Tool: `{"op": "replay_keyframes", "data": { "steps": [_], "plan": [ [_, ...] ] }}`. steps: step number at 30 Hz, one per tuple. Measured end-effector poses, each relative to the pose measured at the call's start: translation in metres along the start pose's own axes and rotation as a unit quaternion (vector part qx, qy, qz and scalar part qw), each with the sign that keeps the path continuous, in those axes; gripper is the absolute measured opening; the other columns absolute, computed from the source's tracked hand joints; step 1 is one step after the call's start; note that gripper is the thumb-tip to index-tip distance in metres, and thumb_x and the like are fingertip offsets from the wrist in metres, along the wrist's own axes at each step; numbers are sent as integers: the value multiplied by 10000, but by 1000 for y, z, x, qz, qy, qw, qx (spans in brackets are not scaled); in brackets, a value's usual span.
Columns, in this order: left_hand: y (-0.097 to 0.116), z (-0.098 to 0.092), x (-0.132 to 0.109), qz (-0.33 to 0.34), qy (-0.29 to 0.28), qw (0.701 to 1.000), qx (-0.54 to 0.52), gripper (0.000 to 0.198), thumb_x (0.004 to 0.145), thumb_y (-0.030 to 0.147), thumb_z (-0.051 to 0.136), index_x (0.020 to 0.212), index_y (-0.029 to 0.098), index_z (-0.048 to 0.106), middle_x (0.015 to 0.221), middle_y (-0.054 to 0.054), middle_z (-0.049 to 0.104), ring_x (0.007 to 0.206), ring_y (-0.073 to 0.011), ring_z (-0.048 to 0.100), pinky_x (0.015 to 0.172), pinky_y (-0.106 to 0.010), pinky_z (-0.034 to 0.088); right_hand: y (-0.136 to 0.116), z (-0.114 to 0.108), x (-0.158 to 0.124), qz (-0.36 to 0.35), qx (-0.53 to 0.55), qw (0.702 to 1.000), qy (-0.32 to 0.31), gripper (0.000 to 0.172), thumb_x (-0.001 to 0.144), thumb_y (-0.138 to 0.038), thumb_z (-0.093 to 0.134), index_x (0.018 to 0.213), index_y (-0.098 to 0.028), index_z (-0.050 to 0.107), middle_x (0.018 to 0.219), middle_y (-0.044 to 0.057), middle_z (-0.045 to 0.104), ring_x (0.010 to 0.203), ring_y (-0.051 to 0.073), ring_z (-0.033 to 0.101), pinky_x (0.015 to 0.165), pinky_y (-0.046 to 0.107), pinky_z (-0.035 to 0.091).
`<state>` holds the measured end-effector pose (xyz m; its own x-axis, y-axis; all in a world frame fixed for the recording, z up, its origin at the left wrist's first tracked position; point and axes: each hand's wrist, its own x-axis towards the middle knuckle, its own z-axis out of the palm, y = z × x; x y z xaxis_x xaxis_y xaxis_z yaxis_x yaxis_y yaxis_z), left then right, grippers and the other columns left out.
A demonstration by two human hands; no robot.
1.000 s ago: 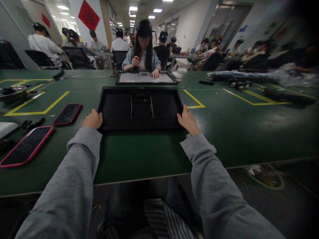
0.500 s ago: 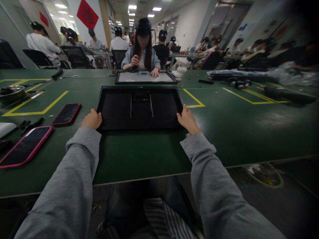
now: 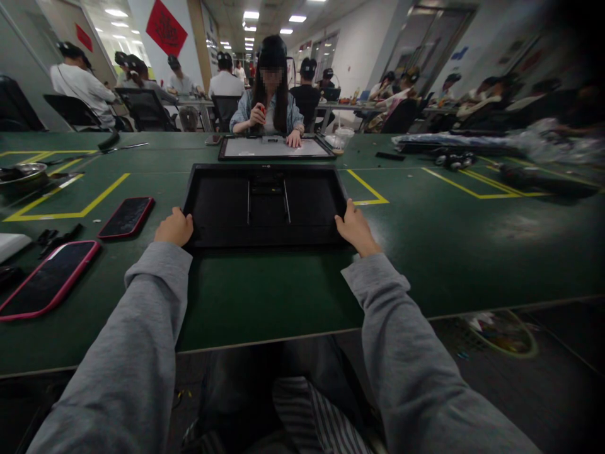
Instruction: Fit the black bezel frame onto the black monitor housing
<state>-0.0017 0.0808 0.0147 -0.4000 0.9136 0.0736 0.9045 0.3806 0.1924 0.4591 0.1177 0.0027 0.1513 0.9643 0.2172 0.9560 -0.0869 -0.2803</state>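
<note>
A black monitor casing (image 3: 217, 205), shallow and rectangular, is in front of me over the green table. Two thin metal rails and a dark bracket (image 3: 267, 188) show in its middle. My left hand (image 3: 174, 227) is closed around its left edge, thumb on the inner side. On the opposite edge, my right hand (image 3: 357, 228) grips it in the same way. The fingers behind the casing are hidden. Whether its underside rests on the table I cannot tell.
Two phones in red-pink cases (image 3: 126, 217) lie left of my left hand, beside black parts (image 3: 59, 238). Across the green table (image 3: 472, 252), a person (image 3: 269, 94) works at a grey panel (image 3: 278, 147). A plastic cup (image 3: 343, 135) and plastic wrapping (image 3: 553, 142) are farther back.
</note>
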Motion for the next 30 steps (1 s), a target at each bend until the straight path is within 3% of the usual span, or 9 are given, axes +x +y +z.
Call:
{"op": "replay_keyframes", "data": {
  "steps": [30],
  "plan": [
    [5, -5, -6, -3, -8, 1000, 6, 592, 950, 442, 309, 1350, 32, 458, 1261, -342, 623, 1186, -455, 613, 969, -536, 456, 1, 1, 0, -10, 3, 1000, -2, 742, 979, -343, 430, 1583, 19, 195, 1346, 339, 531, 1236, 399, 573, 1005, 504, 450]
  ]
}}
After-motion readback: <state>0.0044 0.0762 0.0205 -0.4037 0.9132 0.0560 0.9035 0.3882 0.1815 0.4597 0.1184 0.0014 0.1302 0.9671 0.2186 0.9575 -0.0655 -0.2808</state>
